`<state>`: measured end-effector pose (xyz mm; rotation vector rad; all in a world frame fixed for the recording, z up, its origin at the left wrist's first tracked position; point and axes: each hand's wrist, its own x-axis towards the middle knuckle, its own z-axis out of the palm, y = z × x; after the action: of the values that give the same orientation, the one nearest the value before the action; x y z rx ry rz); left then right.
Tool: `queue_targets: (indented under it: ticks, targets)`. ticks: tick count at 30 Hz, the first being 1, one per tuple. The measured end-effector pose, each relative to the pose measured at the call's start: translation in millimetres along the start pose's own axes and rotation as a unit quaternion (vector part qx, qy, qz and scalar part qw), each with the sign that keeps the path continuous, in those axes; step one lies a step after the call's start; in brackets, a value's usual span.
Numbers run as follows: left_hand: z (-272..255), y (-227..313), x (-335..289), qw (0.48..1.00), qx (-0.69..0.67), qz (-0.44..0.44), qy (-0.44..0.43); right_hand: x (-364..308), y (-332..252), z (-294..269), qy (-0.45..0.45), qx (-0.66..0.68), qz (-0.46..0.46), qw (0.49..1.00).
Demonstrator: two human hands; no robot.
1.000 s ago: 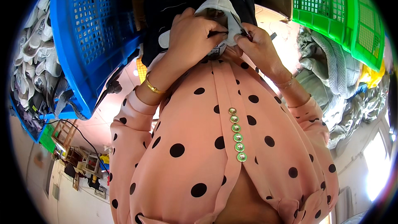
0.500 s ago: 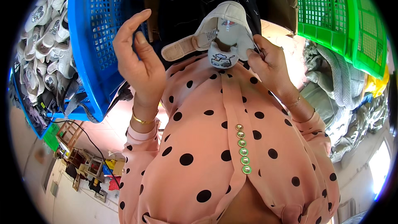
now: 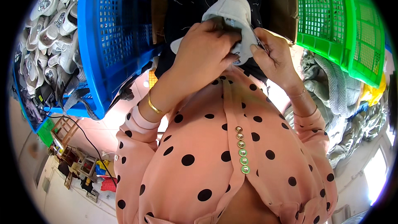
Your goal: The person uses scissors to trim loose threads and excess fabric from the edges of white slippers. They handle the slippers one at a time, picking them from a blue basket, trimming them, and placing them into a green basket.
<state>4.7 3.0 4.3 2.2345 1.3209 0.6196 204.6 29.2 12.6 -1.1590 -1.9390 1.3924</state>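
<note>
A small white shoe, soft-looking and with a strap, is held over my lap, its opening toward me. My left hand is closed on its near left part, fingertips reaching into the opening; they hide most of the inside and the embroidered part. The strap's pale end sticks out left of that hand. At the shoe's right edge, my right hand is closed in a pinch around a thin dark metal tool, mostly hidden by the fingers; its exact kind cannot be made out.
On the left stands a blue plastic crate, with a heap of similar white shoes beyond it. A green crate is at the upper right, above grey bundled material. Dark cloth with loose threads covers my lap.
My left hand has come right from the open air and taken hold of the shoe, covering its embroidered part. The strap now points less far out. My right hand has stayed at the right edge.
</note>
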Motion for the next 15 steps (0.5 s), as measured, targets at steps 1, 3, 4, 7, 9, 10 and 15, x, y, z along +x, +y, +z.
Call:
queue_targets:
  ticks: [1, 3, 4, 7, 9, 10, 15]
  targets:
    - [2.8, -4.2, 2.9, 0.999, -0.029, -0.009, -0.011, 0.6, 9.0, 5.2, 0.005, 0.036, 0.002, 0.999]
    - [6.4, -7.6, 4.8, 0.995, -0.085, -0.031, -0.036, -0.2, 19.8, 11.8, 0.011, 0.069, 0.005, 0.998]
    - [8.6, -10.4, 4.9, 0.992, -0.115, -0.039, -0.036, 0.7, 23.1, 13.4, 0.012, 0.065, 0.004, 0.998]
    - [14.2, -13.7, 2.4, 0.979, -0.186, -0.078, -0.024, 4.8, 25.0, 9.4, 0.000, 0.048, -0.012, 0.999]
    - [15.4, -8.7, -1.0, 0.970, -0.210, -0.126, -0.003, 8.2, 22.6, 4.0, -0.012, 0.047, -0.013, 0.999]
    - [14.8, -7.0, -1.7, 0.940, -0.296, -0.172, 0.020, 9.8, 17.1, -0.4, -0.013, 0.049, -0.009, 0.999]
    - [-12.3, 3.7, -5.9, 0.740, -0.624, -0.199, 0.155, 10.9, 3.0, -14.8, 0.078, 0.173, 0.102, 0.977]
